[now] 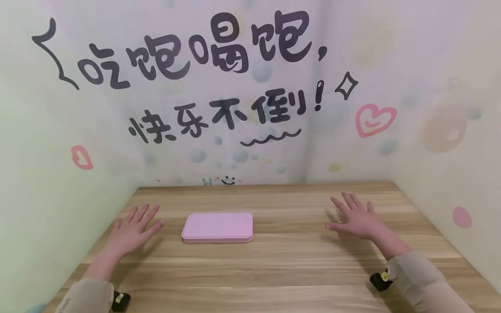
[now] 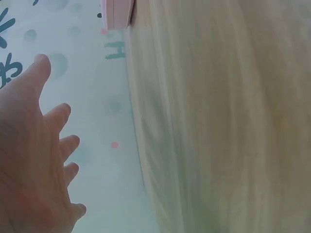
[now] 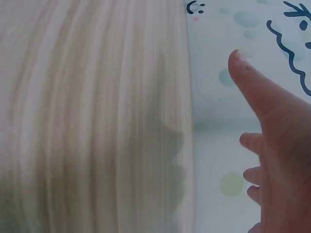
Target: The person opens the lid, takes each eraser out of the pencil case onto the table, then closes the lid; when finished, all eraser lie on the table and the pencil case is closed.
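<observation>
A flat pink case [image 1: 217, 227] with rounded corners and its lid closed lies on the wooden table, left of the middle in the head view. To its left is my left hand [image 1: 132, 231], fingers spread and holding nothing. My right hand [image 1: 358, 218] is farther off on the case's right side, also with spread fingers and nothing in it. In the left wrist view, one end of the pink case [image 2: 116, 13] shows at the top edge beyond the left hand [image 2: 34, 155]. The right wrist view has the right hand [image 3: 286, 141] with its thumb stretched out, and its shadow falls on the tabletop.
The wood-grain table [image 1: 274, 269] meets a printed backdrop [image 1: 235, 165] with dark lettering along its far edge. Pale side walls [image 1: 47, 208] stand close on both sides. A small black device [image 1: 120, 301] is at the left cuff and another black device [image 1: 380, 280] at the right.
</observation>
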`<state>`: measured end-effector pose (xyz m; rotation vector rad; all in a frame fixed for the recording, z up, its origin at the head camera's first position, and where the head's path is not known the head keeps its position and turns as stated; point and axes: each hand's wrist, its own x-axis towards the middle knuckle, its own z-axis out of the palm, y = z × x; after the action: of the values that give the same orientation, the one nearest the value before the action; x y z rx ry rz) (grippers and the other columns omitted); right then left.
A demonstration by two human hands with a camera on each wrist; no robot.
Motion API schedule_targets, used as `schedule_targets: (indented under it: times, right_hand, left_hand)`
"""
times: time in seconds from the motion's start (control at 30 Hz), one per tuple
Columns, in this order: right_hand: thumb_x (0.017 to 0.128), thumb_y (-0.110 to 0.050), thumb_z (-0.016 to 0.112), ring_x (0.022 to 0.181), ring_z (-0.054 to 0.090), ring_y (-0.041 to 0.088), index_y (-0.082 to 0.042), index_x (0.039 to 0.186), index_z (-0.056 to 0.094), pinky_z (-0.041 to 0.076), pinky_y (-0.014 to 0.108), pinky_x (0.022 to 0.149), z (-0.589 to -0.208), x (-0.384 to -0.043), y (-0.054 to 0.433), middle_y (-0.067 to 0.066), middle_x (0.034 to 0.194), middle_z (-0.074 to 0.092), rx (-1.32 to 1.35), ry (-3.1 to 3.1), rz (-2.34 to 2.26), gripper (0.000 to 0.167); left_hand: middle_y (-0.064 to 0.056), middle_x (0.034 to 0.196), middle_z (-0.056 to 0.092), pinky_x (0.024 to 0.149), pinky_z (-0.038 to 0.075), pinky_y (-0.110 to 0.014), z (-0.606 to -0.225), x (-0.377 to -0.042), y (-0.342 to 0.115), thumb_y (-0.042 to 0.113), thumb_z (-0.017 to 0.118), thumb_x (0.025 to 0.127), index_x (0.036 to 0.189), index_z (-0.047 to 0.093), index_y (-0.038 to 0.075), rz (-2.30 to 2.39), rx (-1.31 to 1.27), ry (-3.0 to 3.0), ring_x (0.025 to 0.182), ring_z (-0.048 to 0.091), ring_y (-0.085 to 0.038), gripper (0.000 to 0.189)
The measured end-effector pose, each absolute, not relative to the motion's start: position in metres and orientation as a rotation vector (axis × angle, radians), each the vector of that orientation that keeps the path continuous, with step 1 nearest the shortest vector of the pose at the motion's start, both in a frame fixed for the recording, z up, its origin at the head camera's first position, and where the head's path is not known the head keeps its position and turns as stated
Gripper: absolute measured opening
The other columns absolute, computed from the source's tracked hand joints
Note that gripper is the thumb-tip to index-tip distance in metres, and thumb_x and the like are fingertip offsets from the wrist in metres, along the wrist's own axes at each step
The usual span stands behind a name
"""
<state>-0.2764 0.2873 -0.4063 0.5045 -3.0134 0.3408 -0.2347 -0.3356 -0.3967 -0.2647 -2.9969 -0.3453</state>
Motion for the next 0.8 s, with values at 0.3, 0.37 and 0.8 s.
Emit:
schedule_targets:
  times: [0.3, 0.37, 0.8]
  right_hand:
    - [0.083, -0.053, 0.07, 0.135, 0.029, 0.049, -0.006, 0.148, 0.037, 0.017, 0.072, 0.103, -0.405, -0.28, 0.249, 0.028, 0.153, 0.025, 0.785, -2.864, 0.548, 0.087]
    - [0.083, -0.05, 0.071, 0.135, 0.03, 0.048, -0.008, 0.149, 0.037, 0.021, 0.068, 0.104, -0.403, -0.281, 0.229, 0.027, 0.153, 0.025, 0.86, -2.852, 0.609, 0.085]
    - [0.083, -0.045, 0.074, 0.14, 0.028, 0.035, -0.014, 0.149, 0.04, 0.029, 0.052, 0.109, -0.411, -0.299, 0.098, 0.018, 0.156, 0.026, 1.204, -2.881, 0.792, 0.08]
  left_hand:
    - [-0.025, 0.154, 0.025, 0.103, 0.012, -0.073, -0.387, -0.238, -0.324, 0.049, 0.06, 0.092, 0.153, 0.028, 0.01, -0.482, -0.533, -2.909, 0.138, 0.018, -0.052, 0.079]
    - [-0.025, 0.153, 0.028, 0.104, 0.016, -0.07, -0.388, -0.241, -0.317, 0.046, 0.065, 0.089, 0.151, 0.031, 0.006, -0.527, -0.624, -2.875, 0.137, 0.022, -0.051, 0.081]
    - [-0.022, 0.15, 0.036, 0.107, 0.022, -0.064, -0.407, -0.282, -0.269, 0.051, 0.076, 0.077, 0.148, 0.039, 0.006, -0.653, -0.906, -2.892, 0.137, 0.029, -0.046, 0.092]
